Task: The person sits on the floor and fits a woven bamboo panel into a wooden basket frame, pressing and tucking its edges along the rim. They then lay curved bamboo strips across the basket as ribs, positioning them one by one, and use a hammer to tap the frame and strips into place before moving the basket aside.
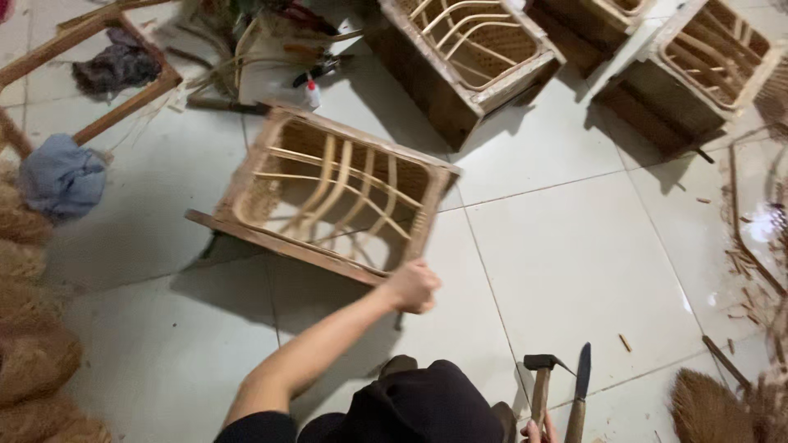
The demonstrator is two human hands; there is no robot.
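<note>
My left hand (413, 287) grips the near corner of a tipped rattan-and-wood crate (328, 197) on the tiled floor (566, 271). Right hand (538, 430), barely in frame at bottom, holds a hammer (542, 373) w/ a knife (579, 392) just beside it. Two more crates (468, 49) behind; blue cloth (59, 179) far left.

The right hand (535, 431) is cut off by the bottom edge, only fingertips showing at the hammer (541, 379) handle, whose lower end is out of frame with that of the knife (579, 395). Motion blur softens the left hand (413, 287), hiding its grip.
</note>
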